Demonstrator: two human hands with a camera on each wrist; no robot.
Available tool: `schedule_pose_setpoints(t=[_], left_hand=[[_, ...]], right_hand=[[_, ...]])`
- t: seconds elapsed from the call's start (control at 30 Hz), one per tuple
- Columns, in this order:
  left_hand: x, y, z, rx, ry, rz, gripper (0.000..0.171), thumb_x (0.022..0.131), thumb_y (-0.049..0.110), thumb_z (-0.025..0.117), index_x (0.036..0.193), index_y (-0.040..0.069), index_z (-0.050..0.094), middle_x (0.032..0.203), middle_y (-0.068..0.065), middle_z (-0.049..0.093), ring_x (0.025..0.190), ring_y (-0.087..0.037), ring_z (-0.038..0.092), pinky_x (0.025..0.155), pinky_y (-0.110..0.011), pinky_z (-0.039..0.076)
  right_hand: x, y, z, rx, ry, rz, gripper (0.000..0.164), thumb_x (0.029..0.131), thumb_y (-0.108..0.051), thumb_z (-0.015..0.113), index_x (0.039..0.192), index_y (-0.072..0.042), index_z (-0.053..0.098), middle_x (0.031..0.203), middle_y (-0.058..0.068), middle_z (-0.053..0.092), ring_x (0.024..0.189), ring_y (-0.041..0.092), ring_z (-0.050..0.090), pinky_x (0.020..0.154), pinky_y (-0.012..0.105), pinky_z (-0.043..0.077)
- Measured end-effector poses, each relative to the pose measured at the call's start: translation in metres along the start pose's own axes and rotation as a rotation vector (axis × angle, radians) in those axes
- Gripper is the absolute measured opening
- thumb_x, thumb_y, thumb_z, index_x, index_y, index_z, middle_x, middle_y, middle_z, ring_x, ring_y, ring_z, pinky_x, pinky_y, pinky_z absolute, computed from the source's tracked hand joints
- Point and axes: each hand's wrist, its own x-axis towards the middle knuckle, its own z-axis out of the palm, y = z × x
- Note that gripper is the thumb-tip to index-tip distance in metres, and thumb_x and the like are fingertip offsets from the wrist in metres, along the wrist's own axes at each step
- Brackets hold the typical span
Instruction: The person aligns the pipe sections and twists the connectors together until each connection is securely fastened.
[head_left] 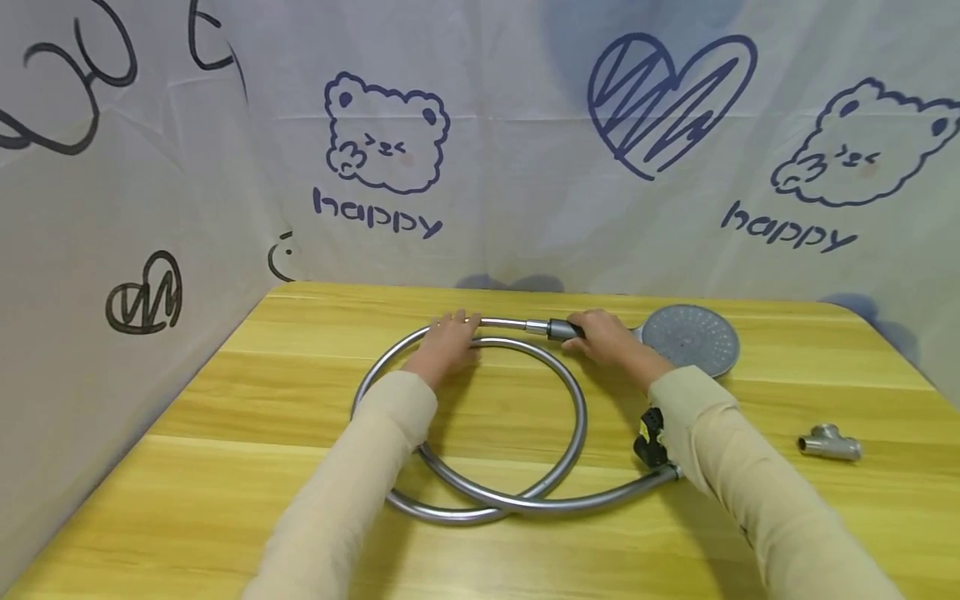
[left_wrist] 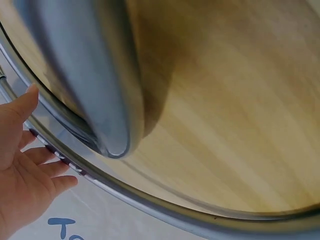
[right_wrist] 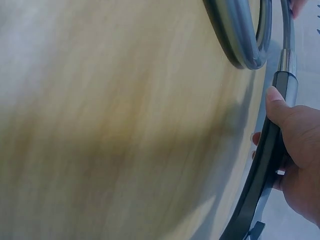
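A hand shower with a round grey spray head [head_left: 691,340] lies near the far side of the table. My right hand [head_left: 606,336] grips its dark handle [right_wrist: 270,142], thumb on one side and fingers round the other. From the handle's chrome end a silver shower hose [head_left: 577,408] runs left and loops over the tabletop. At the top of the loop is my left hand [head_left: 448,342], its fingers loosely extended. In the left wrist view, the fingertips [left_wrist: 62,175] lie against the hose, while the thumb stands apart from them.
A metal tee fitting [head_left: 829,442] lies on the wooden table [head_left: 787,542] at the right. Beside the right sleeve a black object with yellow marks [head_left: 651,437] is partly visible near the hose's other end. White cloth with drawings [head_left: 517,208] hangs behind the table.
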Motion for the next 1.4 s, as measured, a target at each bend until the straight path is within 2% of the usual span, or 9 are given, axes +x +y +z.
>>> schedule_pose_setpoints(t=[0.33,0.87,1.17,1.4], left_hand=[[0.0006,0.0001,0.0025,-0.018,-0.047,-0.033,0.071,0.091,0.032,0.058,0.147,0.007,0.022,0.151,-0.023,0.021,0.138,-0.041,0.023,0.113,-0.049,0.021],[-0.0012,0.0036,-0.0008,-0.026,-0.109,-0.068,0.072,0.093,0.035,0.054,0.149,0.009,0.017,0.153,-0.02,0.017,0.14,-0.039,0.019,0.115,-0.047,0.019],[-0.0029,0.0052,-0.0037,-0.004,-0.121,-0.071,0.072,0.093,0.037,0.053,0.149,0.009,0.016,0.153,-0.02,0.017,0.14,-0.038,0.019,0.115,-0.047,0.02],[-0.0035,0.0052,-0.0045,-0.013,-0.122,-0.07,0.072,0.093,0.036,0.054,0.148,0.009,0.018,0.153,-0.021,0.019,0.14,-0.038,0.02,0.114,-0.048,0.02]], right_hand=[[0.0054,0.0001,0.0034,0.015,-0.05,0.014,0.021,0.085,-0.018,0.066,0.086,0.001,0.057,0.069,0.009,0.053,0.061,0.019,0.043,0.056,0.029,0.033],[0.0078,0.0011,0.0064,0.014,-0.096,0.021,0.021,0.087,-0.018,0.064,0.087,0.001,0.055,0.07,0.009,0.052,0.063,0.019,0.042,0.059,0.028,0.033],[0.008,-0.0007,0.0043,-0.008,-0.128,0.059,0.032,0.088,-0.02,0.063,0.106,0.006,0.058,0.087,0.018,0.057,0.074,0.024,0.048,0.065,0.034,0.039],[0.0091,-0.0016,0.0061,-0.029,-0.131,0.061,0.032,0.088,-0.02,0.063,0.105,0.006,0.058,0.089,0.019,0.058,0.076,0.025,0.05,0.066,0.034,0.041]])
